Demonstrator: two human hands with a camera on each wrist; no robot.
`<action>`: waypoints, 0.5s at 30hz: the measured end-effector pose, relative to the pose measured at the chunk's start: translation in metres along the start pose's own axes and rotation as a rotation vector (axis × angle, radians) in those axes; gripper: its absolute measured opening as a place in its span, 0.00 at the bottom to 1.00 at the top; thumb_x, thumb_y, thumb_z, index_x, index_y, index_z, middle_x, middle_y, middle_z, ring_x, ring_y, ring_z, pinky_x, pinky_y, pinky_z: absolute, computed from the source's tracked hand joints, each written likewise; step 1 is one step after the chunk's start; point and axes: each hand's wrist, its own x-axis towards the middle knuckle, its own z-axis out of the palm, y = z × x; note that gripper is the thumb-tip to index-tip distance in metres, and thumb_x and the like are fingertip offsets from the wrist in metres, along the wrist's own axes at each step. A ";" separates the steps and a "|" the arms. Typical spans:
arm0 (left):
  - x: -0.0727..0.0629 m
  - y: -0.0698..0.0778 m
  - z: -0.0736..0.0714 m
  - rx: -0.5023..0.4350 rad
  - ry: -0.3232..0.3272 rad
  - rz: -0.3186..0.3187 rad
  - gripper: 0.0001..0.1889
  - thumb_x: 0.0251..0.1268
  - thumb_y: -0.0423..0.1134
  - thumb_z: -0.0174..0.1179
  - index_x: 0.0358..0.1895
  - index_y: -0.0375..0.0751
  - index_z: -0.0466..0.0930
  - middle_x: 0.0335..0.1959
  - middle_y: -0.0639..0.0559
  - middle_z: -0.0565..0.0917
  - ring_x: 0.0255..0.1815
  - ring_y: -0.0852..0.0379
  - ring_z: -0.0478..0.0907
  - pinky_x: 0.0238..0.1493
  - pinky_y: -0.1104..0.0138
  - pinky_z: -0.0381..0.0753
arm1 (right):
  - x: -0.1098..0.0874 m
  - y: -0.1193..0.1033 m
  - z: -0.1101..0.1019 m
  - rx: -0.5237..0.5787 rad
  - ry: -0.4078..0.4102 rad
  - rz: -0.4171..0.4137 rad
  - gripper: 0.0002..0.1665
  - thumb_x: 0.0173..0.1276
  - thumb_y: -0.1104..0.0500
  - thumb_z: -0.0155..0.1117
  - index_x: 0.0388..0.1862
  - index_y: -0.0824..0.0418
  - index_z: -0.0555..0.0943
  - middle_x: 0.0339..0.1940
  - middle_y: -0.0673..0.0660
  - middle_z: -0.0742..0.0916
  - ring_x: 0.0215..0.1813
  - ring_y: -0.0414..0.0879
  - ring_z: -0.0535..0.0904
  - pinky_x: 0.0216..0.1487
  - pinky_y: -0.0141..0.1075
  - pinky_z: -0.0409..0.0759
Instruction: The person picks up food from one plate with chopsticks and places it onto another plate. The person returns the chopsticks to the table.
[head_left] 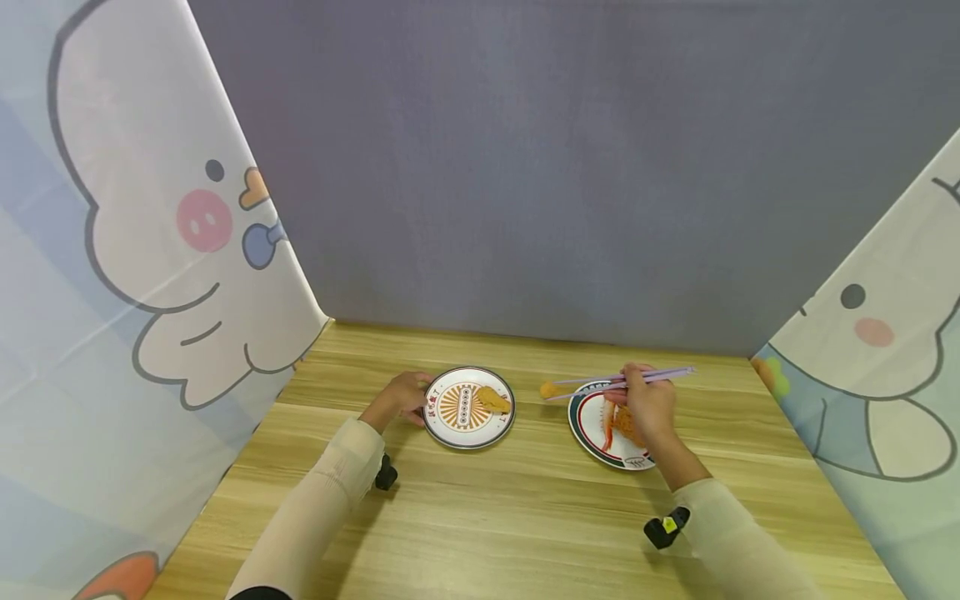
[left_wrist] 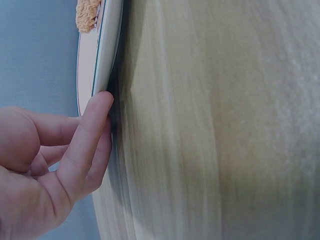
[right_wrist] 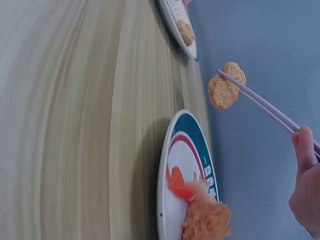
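My left hand [head_left: 407, 395] grips the left edge of a white plate [head_left: 459, 438] with a sunburst print. One golden fried piece [head_left: 492, 399] lies on that plate's right side. In the left wrist view, the fingers [left_wrist: 82, 140] hold the plate's rim, which looks slightly raised. My right hand [head_left: 651, 410] holds a pair of lilac chopsticks [right_wrist: 272, 111]. Between their tips is a fried nugget [right_wrist: 226, 89], in the air between the two plates. Below this hand sits a green-rimmed plate [head_left: 581, 418], carrying a shrimp [right_wrist: 184, 187] and a browner fried piece [right_wrist: 206, 220], partly hidden by the hand in the head view.
Both plates are on a wood-grain table [head_left: 480, 517]. A grey cloth wall [head_left: 525, 167] stands behind it, and cartoon-printed sheets [head_left: 150, 208] close off the left and right sides. Each wrist bears a small black device [head_left: 666, 527].
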 end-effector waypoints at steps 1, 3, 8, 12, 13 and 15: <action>0.000 0.000 0.000 0.000 -0.002 0.001 0.35 0.64 0.20 0.53 0.76 0.41 0.65 0.37 0.39 0.82 0.28 0.52 0.83 0.31 0.62 0.94 | -0.001 -0.001 0.001 0.008 -0.007 0.003 0.15 0.80 0.58 0.52 0.46 0.72 0.76 0.22 0.49 0.87 0.20 0.39 0.86 0.27 0.32 0.91; -0.001 0.001 0.000 -0.002 -0.006 0.003 0.35 0.65 0.20 0.53 0.76 0.41 0.65 0.38 0.39 0.82 0.28 0.52 0.83 0.31 0.62 0.94 | -0.004 -0.002 0.005 0.033 -0.020 0.002 0.14 0.80 0.60 0.52 0.46 0.73 0.76 0.23 0.51 0.87 0.20 0.39 0.86 0.27 0.32 0.91; -0.004 0.003 -0.001 -0.012 -0.006 0.001 0.35 0.64 0.19 0.53 0.76 0.40 0.66 0.36 0.39 0.82 0.28 0.52 0.83 0.31 0.62 0.94 | -0.012 -0.009 0.015 0.041 -0.045 0.024 0.14 0.79 0.61 0.51 0.47 0.74 0.75 0.22 0.51 0.87 0.20 0.41 0.87 0.27 0.33 0.91; -0.005 0.002 -0.002 -0.016 -0.010 0.002 0.35 0.64 0.19 0.53 0.76 0.40 0.66 0.37 0.40 0.82 0.29 0.52 0.83 0.32 0.62 0.94 | -0.016 -0.006 0.024 0.032 -0.058 0.022 0.15 0.79 0.60 0.52 0.47 0.74 0.75 0.23 0.51 0.87 0.22 0.42 0.88 0.28 0.33 0.91; -0.005 0.002 -0.002 -0.019 -0.012 0.003 0.35 0.64 0.19 0.54 0.76 0.40 0.66 0.37 0.40 0.82 0.29 0.52 0.83 0.32 0.62 0.94 | -0.015 -0.003 0.026 0.034 -0.059 0.017 0.15 0.79 0.60 0.53 0.47 0.74 0.75 0.23 0.52 0.87 0.22 0.42 0.88 0.28 0.34 0.91; -0.006 0.001 -0.003 -0.018 -0.018 0.008 0.35 0.65 0.20 0.54 0.76 0.40 0.65 0.38 0.39 0.82 0.30 0.51 0.84 0.32 0.61 0.94 | -0.018 -0.003 0.029 0.043 -0.071 0.015 0.14 0.79 0.60 0.52 0.45 0.73 0.76 0.25 0.54 0.88 0.22 0.41 0.88 0.28 0.34 0.92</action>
